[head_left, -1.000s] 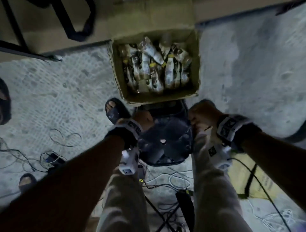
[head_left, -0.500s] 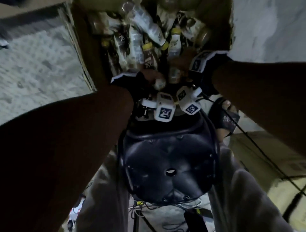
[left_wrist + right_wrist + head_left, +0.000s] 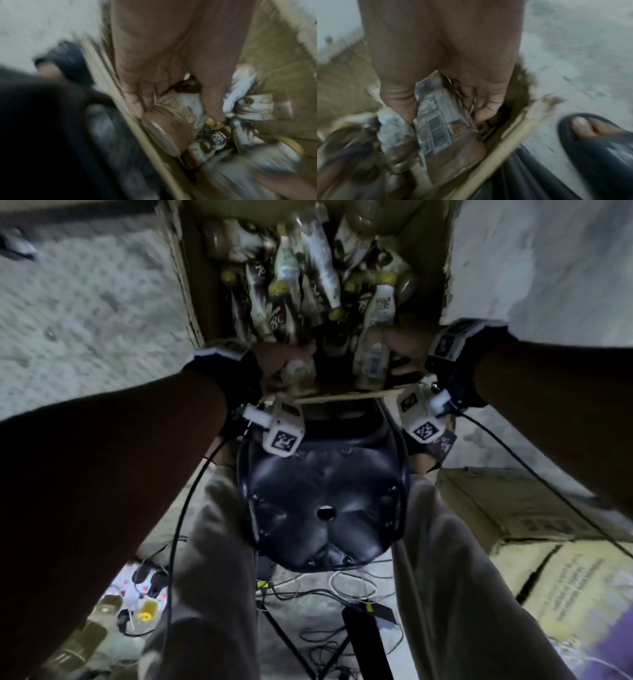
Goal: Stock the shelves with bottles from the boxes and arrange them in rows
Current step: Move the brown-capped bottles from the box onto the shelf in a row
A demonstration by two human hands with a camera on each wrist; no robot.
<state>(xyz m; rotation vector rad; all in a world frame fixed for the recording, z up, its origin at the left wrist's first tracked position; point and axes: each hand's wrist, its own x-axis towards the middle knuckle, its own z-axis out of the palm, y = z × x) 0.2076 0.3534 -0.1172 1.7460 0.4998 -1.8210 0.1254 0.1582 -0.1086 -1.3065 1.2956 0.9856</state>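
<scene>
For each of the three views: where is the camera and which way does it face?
Head: on the head, facing down at the box, stool; both forearms, legs show.
Left wrist: faces along the left hand onto a bottle.
Right wrist: faces along the right hand gripping a barcoded bottle; a sandalled foot shows.
All share the box.

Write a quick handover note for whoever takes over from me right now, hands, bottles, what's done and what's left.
Right hand: grips a barcode-labelled bottle at the near edge of the cardboard box.
Left hand: fingers and thumb close around a brown bottle by the near wall; the blur hides how firmly.
Other bottles lie jumbled in the box, beyond the stool.
Done: nothing shelved in view; no shelf visible.
Left: lift both out, shelve in rows, repeat.
</scene>
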